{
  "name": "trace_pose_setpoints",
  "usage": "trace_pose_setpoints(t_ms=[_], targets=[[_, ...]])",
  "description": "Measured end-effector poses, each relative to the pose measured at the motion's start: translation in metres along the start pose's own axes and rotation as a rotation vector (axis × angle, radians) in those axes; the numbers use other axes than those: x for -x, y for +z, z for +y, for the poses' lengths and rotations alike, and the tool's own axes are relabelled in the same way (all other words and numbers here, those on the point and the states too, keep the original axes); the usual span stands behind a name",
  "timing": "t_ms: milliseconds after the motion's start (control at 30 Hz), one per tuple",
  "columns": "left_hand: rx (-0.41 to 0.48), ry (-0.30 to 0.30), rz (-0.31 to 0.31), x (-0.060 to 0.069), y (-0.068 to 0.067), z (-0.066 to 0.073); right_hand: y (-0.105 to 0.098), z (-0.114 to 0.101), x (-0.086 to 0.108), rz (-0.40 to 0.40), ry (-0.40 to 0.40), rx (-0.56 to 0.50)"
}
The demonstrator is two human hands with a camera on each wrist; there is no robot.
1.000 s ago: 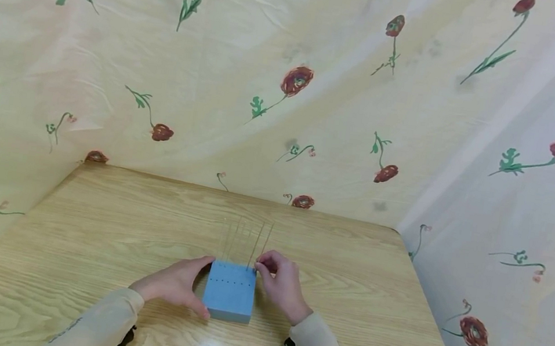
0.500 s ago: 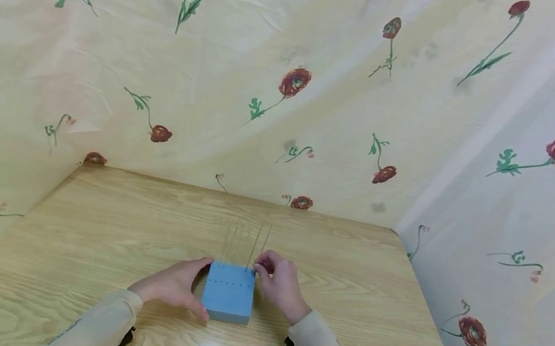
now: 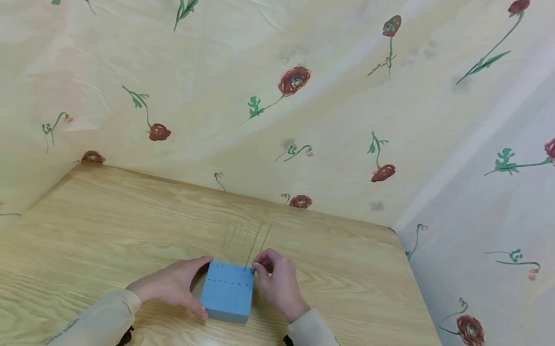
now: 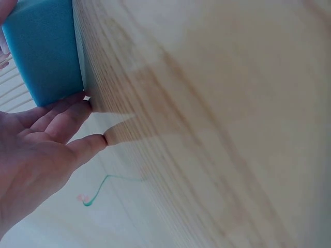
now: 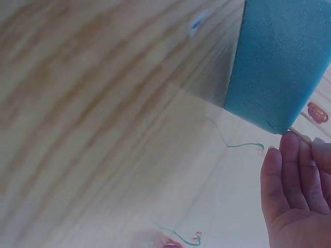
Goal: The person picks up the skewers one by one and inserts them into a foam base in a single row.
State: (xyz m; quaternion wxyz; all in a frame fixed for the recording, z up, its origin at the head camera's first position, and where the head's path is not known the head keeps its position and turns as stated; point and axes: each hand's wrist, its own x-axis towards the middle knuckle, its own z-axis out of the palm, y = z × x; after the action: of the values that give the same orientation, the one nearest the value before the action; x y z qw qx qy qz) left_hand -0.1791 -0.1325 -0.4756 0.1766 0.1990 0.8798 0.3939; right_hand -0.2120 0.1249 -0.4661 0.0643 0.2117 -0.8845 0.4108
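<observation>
A blue foam block (image 3: 226, 299) lies on the table, with a row of small holes (image 3: 227, 282) across its top. Several thin wooden sticks (image 3: 252, 246) stand upright along its far edge. My left hand (image 3: 174, 284) holds the block from the left, thumb at the near corner and fingers at the far one; the left wrist view shows the fingers against the block's end face (image 4: 46, 57). At the far right corner, my right hand (image 3: 281, 286) pinches the rightmost stick (image 3: 266, 238) near its base. In the right wrist view this stick (image 5: 300, 136) meets the block's edge.
The wood-grain table (image 3: 371, 302) surrounds the block. A flower-patterned cloth (image 3: 205, 81) hangs behind the table and along both sides. Dark straps (image 3: 289, 344) show under the sleeves at the wrists.
Both hands, the block and the sticks keep nearly the same places. The view has shifted slightly. My right hand stays on the same stick.
</observation>
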Motion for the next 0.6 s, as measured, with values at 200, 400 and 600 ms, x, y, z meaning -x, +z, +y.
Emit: trace_pose_setpoints(t_ms=[200, 400, 600], targets=[[-0.002, 0.001, 0.002, 0.0001, -0.0009, -0.0001, -0.0004, 0.0002, 0.0002, 0.003, -0.029, -0.014], [-0.001, 0.005, 0.000, -0.0003, 0.0001, -0.0007, -0.0009, 0.0021, 0.0015, -0.010, -0.036, -0.036], [-0.009, 0.001, 0.011, -0.0001, 0.0007, 0.0004, -0.0028, 0.0028, 0.0013, -0.035, -0.052, -0.057]])
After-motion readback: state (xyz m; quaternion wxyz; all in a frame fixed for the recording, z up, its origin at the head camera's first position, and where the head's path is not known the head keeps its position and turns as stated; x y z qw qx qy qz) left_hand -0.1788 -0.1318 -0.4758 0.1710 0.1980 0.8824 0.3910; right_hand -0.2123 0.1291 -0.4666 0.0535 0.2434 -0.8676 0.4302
